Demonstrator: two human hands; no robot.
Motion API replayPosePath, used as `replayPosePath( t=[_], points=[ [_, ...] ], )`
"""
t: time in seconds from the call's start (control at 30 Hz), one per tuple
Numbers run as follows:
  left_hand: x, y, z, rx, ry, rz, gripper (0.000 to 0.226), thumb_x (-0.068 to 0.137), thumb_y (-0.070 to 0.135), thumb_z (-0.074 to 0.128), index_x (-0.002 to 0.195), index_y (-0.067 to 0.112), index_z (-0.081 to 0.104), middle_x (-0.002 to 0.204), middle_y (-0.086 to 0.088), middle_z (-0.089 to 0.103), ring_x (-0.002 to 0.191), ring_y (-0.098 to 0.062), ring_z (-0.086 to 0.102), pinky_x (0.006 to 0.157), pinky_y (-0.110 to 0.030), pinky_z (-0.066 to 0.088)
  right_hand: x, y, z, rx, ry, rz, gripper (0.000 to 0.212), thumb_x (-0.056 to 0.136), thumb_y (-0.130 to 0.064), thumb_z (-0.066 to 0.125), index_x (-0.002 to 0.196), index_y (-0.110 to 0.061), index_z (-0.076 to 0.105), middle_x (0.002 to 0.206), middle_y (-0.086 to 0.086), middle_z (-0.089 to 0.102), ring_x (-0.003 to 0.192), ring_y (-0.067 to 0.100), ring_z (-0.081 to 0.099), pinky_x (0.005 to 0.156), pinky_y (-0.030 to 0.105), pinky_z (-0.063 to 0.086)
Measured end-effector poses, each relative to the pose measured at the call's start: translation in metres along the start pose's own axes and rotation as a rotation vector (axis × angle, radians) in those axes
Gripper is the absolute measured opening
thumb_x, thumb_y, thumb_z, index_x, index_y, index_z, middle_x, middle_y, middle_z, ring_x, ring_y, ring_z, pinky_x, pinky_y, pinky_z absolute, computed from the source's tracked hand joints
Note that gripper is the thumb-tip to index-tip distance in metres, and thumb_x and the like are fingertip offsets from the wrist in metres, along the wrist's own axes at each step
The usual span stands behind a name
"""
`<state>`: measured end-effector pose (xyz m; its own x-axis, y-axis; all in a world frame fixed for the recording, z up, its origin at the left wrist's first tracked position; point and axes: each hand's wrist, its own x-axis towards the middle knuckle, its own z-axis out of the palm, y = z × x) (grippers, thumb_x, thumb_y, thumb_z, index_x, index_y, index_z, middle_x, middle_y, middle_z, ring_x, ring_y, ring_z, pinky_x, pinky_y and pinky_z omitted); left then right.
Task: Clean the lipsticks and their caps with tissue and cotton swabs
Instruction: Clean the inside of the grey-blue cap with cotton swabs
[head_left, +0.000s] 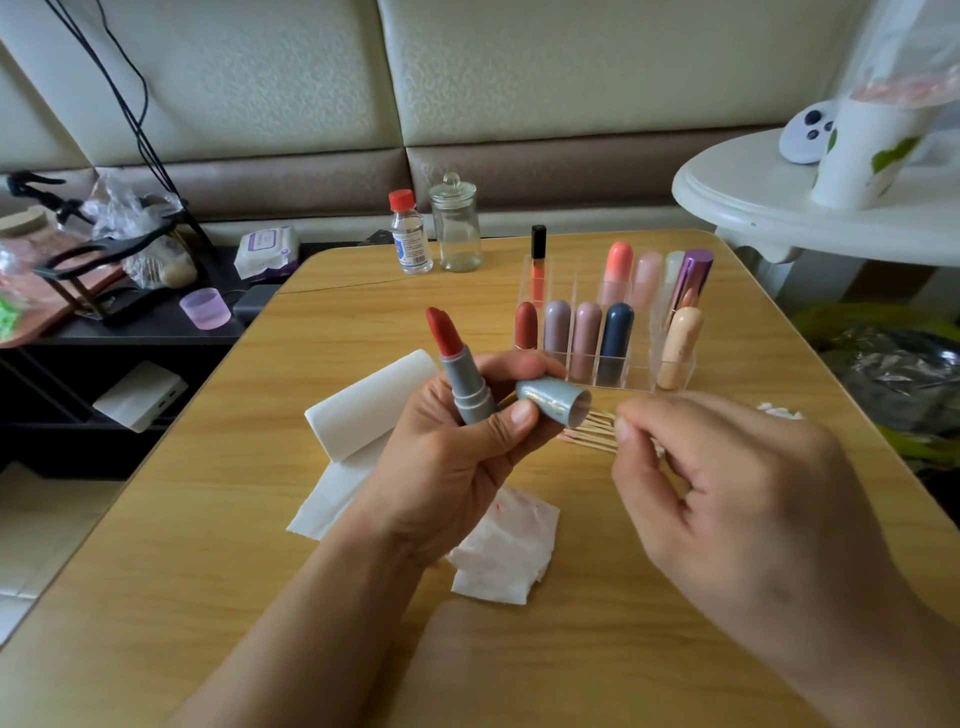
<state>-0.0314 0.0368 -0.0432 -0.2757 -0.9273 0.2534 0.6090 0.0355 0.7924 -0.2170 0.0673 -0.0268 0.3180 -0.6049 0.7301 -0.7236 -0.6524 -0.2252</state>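
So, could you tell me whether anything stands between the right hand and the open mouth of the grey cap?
Nothing visible does. The right hand is just right of the grey cap, whose mouth faces it across a bare gap.

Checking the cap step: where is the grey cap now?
Head view, centre: the grey cap is in the left hand, beside the open lipstick.

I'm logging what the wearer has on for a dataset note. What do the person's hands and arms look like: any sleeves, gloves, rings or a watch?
Both the left hand and the right hand are bare: no gloves, and no rings on the fingers that show. Both forearms are uncovered as far as the picture's lower edge, with no sleeve, watch or bracelet in view. The visible nails are short and unpainted.
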Motion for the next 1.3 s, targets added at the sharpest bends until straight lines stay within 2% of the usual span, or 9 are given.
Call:
replayPosePath(
  t=[0.1, 0.23, 0.37, 0.47, 0.7, 0.83, 0.97, 1.1, 1.3],
  points=[
    [-0.001, 0.0, 0.001, 0.052, 0.045, 0.008, 0.022, 0.071, 0.002, 0.066, 0.084, 0.015, 0.077, 0.094, -0.005, 0.072, 0.088, -0.018, 0.07, 0.081, -0.027, 0.056, 0.002, -0.006, -0.001, 0.081, -0.073, 0.004, 0.024, 0.089, -0.014, 0.057, 0.067, -0.009, 0.064, 0.053, -0.004, 0.043, 0.043, 0.018, 0.04, 0.04, 0.036, 0.035],
    [-0.001, 0.0, 0.001, 0.105, 0.049, 0.001, 0.024, 0.073, -0.003, 0.068, 0.085, 0.016, 0.078, 0.095, -0.004, 0.072, 0.088, -0.017, 0.069, 0.08, -0.027, 0.056, 0.005, -0.002, -0.003, 0.298, -0.163, 0.11, 0.022, 0.089, -0.017, 0.061, 0.068, -0.015, 0.068, 0.047, -0.008, 0.049, 0.041, 0.016, 0.047, 0.04, 0.026, 0.032],
    [0.0, -0.001, 0.002, 0.167, 0.078, -0.007, 0.036, 0.074, -0.016, 0.066, 0.081, 0.017, 0.078, 0.092, -0.004, 0.073, 0.088, -0.019, 0.071, 0.08, -0.029, 0.057, 0.005, -0.003, -0.003, 0.057, -0.134, 0.127, 0.024, 0.089, -0.017, 0.058, 0.065, -0.014, 0.061, 0.05, -0.008, 0.039, 0.042, 0.013, 0.037, 0.041, 0.033, 0.034],
    [0.0, -0.002, 0.004, 0.184, 0.09, -0.003, 0.036, 0.077, -0.009, 0.054, 0.082, 0.017, 0.079, 0.091, -0.004, 0.073, 0.087, -0.019, 0.07, 0.079, -0.028, 0.057, 0.002, -0.011, -0.002, -0.015, -0.136, 0.095, 0.024, 0.088, -0.014, 0.057, 0.064, -0.014, 0.055, 0.053, -0.008, 0.036, 0.043, 0.015, 0.034, 0.042, 0.028, 0.029],
    [0.0, -0.002, 0.003, 0.239, 0.094, -0.007, 0.035, 0.078, -0.007, 0.055, 0.083, 0.018, 0.079, 0.089, -0.003, 0.073, 0.084, -0.016, 0.07, 0.077, -0.026, 0.057, 0.004, -0.003, 0.001, 0.457, -0.169, 0.243, 0.024, 0.09, -0.016, 0.06, 0.068, -0.016, 0.069, 0.046, -0.003, 0.05, 0.039, 0.01, 0.045, 0.04, 0.009, 0.023],
    [0.001, -0.002, 0.003, 0.269, 0.104, -0.022, 0.03, 0.078, -0.005, 0.057, 0.085, 0.014, 0.079, 0.085, -0.007, 0.073, 0.084, -0.02, 0.071, 0.077, -0.027, 0.057, 0.005, -0.001, 0.0, 0.269, -0.073, 0.172, 0.022, 0.094, -0.014, 0.06, 0.074, -0.01, 0.07, 0.048, -0.011, 0.044, 0.045, 0.013, 0.046, 0.043, 0.012, 0.028],
    [0.001, -0.001, 0.002, 0.23, 0.136, -0.026, 0.025, 0.079, -0.005, 0.057, 0.088, 0.008, 0.076, 0.087, -0.012, 0.072, 0.083, -0.022, 0.071, 0.074, -0.025, 0.057, 0.001, -0.004, 0.003, 0.087, -0.077, 0.127, 0.027, 0.093, -0.014, 0.055, 0.067, -0.012, 0.058, 0.053, -0.011, 0.034, 0.044, 0.011, 0.035, 0.042, 0.03, 0.03],
    [0.001, -0.002, 0.0, 0.23, 0.18, -0.016, 0.026, 0.078, -0.004, 0.057, 0.085, 0.01, 0.078, 0.085, -0.009, 0.072, 0.082, -0.018, 0.07, 0.073, -0.024, 0.057, 0.001, -0.013, 0.005, 0.142, -0.173, 0.104, 0.028, 0.093, -0.015, 0.055, 0.066, -0.017, 0.049, 0.056, -0.016, 0.022, 0.044, 0.009, 0.029, 0.046, 0.023, 0.023],
    [0.001, -0.002, 0.002, 0.313, 0.197, -0.026, 0.022, 0.077, -0.002, 0.06, 0.085, 0.011, 0.076, 0.084, -0.013, 0.073, 0.081, -0.023, 0.072, 0.073, -0.026, 0.057, 0.005, 0.001, 0.001, 0.126, -0.096, 0.167, 0.027, 0.094, -0.014, 0.057, 0.068, -0.012, 0.062, 0.05, -0.011, 0.036, 0.041, 0.011, 0.038, 0.042, 0.022, 0.027]
  ],
)
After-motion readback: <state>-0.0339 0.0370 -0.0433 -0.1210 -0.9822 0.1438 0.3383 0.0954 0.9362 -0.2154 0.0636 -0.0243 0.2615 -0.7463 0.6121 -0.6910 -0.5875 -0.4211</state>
